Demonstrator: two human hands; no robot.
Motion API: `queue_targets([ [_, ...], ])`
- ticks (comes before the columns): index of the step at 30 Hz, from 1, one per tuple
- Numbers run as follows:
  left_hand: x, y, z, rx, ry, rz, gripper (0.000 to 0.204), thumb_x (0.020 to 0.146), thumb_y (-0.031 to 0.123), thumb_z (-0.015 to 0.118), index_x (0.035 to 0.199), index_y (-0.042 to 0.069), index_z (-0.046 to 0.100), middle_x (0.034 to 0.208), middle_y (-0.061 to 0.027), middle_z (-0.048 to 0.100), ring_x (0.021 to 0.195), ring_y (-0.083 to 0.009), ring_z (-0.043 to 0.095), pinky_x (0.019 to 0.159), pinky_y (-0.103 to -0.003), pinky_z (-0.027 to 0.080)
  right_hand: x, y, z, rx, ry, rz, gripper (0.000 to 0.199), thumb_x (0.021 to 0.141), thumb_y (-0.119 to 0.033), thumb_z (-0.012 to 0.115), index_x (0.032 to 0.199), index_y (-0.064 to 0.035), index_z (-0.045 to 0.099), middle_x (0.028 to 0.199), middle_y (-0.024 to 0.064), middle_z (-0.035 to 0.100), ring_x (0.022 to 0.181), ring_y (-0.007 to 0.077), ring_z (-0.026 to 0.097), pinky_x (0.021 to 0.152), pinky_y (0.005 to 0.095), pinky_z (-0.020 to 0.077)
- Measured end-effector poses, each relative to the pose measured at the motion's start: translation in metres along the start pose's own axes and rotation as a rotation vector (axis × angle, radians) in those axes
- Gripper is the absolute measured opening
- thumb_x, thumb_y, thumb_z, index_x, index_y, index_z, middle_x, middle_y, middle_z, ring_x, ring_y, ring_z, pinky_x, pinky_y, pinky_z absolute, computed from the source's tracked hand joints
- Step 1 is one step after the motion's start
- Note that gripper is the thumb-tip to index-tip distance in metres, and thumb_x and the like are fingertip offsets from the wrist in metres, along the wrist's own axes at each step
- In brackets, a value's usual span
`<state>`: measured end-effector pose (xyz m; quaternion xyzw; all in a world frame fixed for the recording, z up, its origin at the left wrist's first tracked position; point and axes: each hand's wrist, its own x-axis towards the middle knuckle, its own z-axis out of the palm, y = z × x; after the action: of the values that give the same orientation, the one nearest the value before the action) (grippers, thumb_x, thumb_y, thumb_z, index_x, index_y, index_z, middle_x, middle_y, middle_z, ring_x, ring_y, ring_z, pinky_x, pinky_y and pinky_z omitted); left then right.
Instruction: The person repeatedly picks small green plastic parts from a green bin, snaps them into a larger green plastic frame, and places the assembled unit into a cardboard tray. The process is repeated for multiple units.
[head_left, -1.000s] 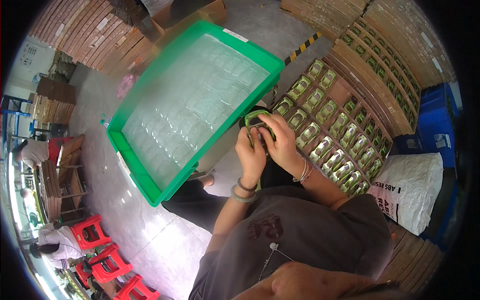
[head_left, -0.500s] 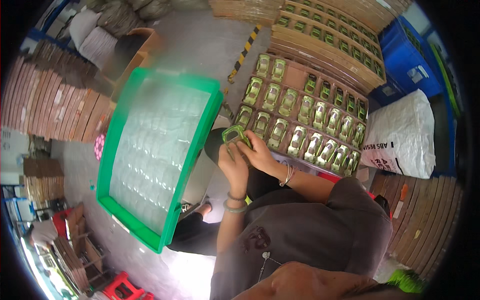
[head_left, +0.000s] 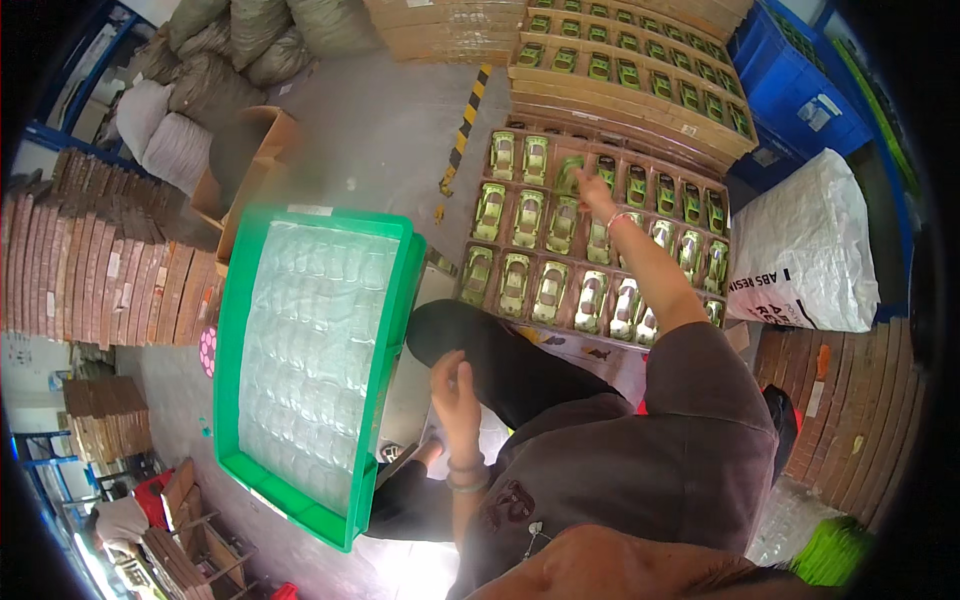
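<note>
Green crate (head_left: 232,330) at 9 o'clock, long side running up and down, filled with clear blister trays (head_left: 310,350). Cardboard box (head_left: 250,170) just beyond its far end at 11; grey sacks (head_left: 190,80) further out. Stacks of flat cartons (head_left: 90,250) along the left rim. Yellow-black floor stripe (head_left: 462,140) at 12.

Flat cardboard tray (head_left: 590,250) of green toy cars at 1 o'clock, cars in rows, each in its own slot. A second stack of filled trays (head_left: 640,60) behind it. Blue crates (head_left: 800,100) at 2; white sack (head_left: 800,250) at 3, just beside the tray. Brown cartons (head_left: 850,400) at 4.

The person's dark-trousered knee (head_left: 470,340) sits between crate and tray, partly covering the tray's near-left corner.

Right hand (head_left: 592,185): arm stretched out over the tray, fingers reaching down onto a car (head_left: 570,175) in the second row from the far edge. Touching it; whether the fingers are closed around it cannot be told at this size.

Left hand (head_left: 455,385): above the knee, near the crate's right wall, fingers loosely curled and half spread, holding nothing visible. Bracelets on the wrist.
</note>
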<state>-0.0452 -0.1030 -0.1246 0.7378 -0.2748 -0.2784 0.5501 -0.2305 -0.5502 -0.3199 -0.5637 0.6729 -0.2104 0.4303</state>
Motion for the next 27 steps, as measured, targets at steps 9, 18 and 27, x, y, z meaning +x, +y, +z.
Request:
queue_targets([
  [9, -0.018, 0.013, -0.015, -0.035, 0.045, 0.016, 0.019, 0.094, 0.012, 0.057, 0.108, 0.002, 0.063, 0.120, -0.0139, 0.058, 0.104, -0.0230, 0.060, 0.081, -0.032, 0.052, -0.003, 0.009, -0.004, -0.906, 0.083, -0.145, 0.056, 0.090, -0.056, 0.049, 0.121, -0.0101, 0.056, 0.112, 0.0180, 0.065, 0.104, 0.0425, 0.061, 0.086, 0.0587, 0.0445],
  [18, -0.036, 0.050, -0.040, -0.100, 0.064, 0.194, 0.025, 0.087, 0.010, 0.065, 0.110, 0.000, 0.062, 0.117, -0.0137, 0.058, 0.103, -0.0234, 0.059, 0.083, -0.032, 0.050, -0.163, -0.156, -0.076, 0.038, 0.065, -0.768, 0.025, 0.083, 0.001, 0.063, 0.107, -0.0023, 0.064, 0.093, 0.0083, 0.065, 0.089, 0.0161, 0.061, 0.080, 0.0288, 0.0471],
  [27, -0.049, 0.077, -0.065, -0.446, 0.142, 0.342, 0.063, 0.091, 0.034, 0.061, 0.135, -0.002, 0.035, 0.125, -0.0210, 0.054, 0.107, -0.0298, 0.059, 0.089, -0.039, 0.049, -0.393, -0.300, -0.001, 0.290, -1.392, -0.743, 0.019, 0.080, 0.001, 0.062, 0.100, 0.0003, 0.061, 0.096, 0.0041, 0.062, 0.090, 0.0126, 0.061, 0.078, 0.0281, 0.0504],
])
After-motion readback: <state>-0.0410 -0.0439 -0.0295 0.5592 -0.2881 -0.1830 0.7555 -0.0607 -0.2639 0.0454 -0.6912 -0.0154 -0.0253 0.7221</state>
